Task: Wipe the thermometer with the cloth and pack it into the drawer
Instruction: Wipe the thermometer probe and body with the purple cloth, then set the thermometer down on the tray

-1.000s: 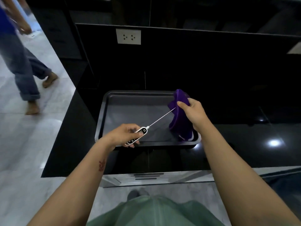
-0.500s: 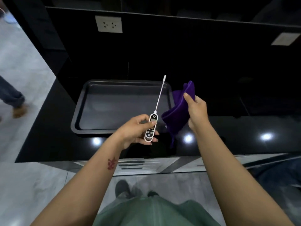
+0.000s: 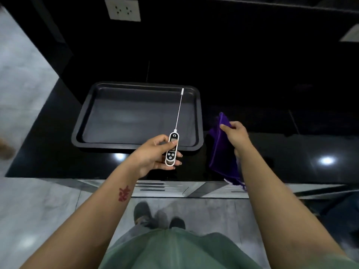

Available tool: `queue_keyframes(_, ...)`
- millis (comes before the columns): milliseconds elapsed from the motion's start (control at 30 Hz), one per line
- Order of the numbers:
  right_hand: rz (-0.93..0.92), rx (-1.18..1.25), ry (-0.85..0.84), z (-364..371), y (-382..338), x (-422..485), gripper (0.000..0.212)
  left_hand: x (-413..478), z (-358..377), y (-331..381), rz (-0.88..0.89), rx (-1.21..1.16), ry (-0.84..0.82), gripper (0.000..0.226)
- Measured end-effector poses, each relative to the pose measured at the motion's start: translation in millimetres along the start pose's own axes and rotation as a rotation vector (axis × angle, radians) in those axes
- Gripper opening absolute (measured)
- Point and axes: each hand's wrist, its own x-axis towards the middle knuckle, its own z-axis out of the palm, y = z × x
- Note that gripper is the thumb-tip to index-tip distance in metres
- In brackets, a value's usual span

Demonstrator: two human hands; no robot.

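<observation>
My left hand grips the white handle of the thermometer. Its thin metal probe points up and away over the tray, and the dark button face is turned towards me. My right hand pinches the top of the purple cloth, which hangs down beside the tray's right end, apart from the probe. The silver drawer front shows below the counter's front edge, and I cannot tell whether it is open.
A dark rectangular tray lies on the glossy black counter. A white wall socket is on the black back panel. Grey floor runs along the left. My shoes stand below the counter edge.
The probe has left the cloth and swung from pointing right to pointing up. My right hand has carried the cloth rightwards, off the tray. The view has tilted downwards.
</observation>
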Motion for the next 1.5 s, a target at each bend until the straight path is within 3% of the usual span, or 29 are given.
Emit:
queue_keyframes(67, -0.069, -0.082, 0.050, 11.4, 7.5, 13.7, 0.025, 1.4, -5.2, -1.0, -0.007, -0.009, 0.027, 0.018)
queue_keyframes(200, -0.247, -0.631, 0.266, 28.1, 21.9, 28.4, 0.045, 7.7, -16.8, -0.5, -0.016, -0.029, 0.060, 0.016)
queue_keyframes(300, -0.451, -0.783, 0.388, 35.4, 36.4, 10.0, 0.050, 15.4, -22.7, 2.6, -0.020, -0.054, 0.076, 0.015)
queue_keyframes(367, -0.520, -0.915, 0.346, 39.3, 53.2, -4.7, 0.052, 21.3, -25.0, 4.8, -0.029, -0.076, 0.086, 0.014)
queue_keyframes(467, -0.476, -1.109, 0.237, 42.0, 70.8, -10.5, 0.056, 28.8, -26.1, 7.4, -0.037, -0.119, 0.088, 0.009)
queue_keyframes(700, -0.424, -1.084, 0.189, 37.3, 57.5, 2.2, 0.057, 36.6, -31.7, 13.0, -0.042, -0.187, 0.144, 0.008)
queue_keyframes(833, -0.637, -0.810, 0.327, 65.2, 29.2, -28.3, 0.056, 41.4, -36.6, 16.1, -0.018, -0.254, 0.195, 0.014)
queue_keyframes(933, -0.861, -0.789, 0.085, 100.9, -0.5, -50.8, 0.056, 46.3, -35.9, 16.7, 0.002, -0.282, 0.232, 0.013)
queue_keyframes(1033, -0.918, -0.920, -0.106, 132.4, -12.4, -64.0, 0.057, 50.4, -38.7, 17.7, 0.028, -0.324, 0.296, 0.010)
queue_keyframes(1200, -0.952, -0.904, -0.060, 151.4, -9.2, -57.1, 0.031, 48.3, -46.3, 14.9, 0.014, -0.306, 0.284, 0.007)
queue_keyframes(1267, -0.952, -0.921, -0.027, 152.5, -9.6, -51.0, 0.028, 49.8, -49.1, 14.4, 0.049, -0.329, 0.394, 0.018)
queue_keyframes(1333, -0.898, -0.986, -0.035, 153.9, -10.7, -44.8, 0.030, 51.3, -57.8, 12.7, 0.193, -0.153, 0.676, 0.027)
queue_keyframes(1400, -0.845, -1.054, -0.043, 157.3, -9.3, -37.1, 0.032, 47.8, -70.7, 7.6, 0.365, 0.282, 0.881, 0.036)
queue_keyframes(1433, -0.825, -1.080, -0.053, 159.7, -7.4, -33.7, 0.032, 43.8, -75.5, 4.1, 0.438, 0.496, 0.904, 0.039)
queue_keyframes(1500, -0.818, -1.092, -0.091, 168.3, -2.7, -28.4, 0.031, 40.9, -85.2, -5.1, 0.529, 0.858, 0.784, 0.046)
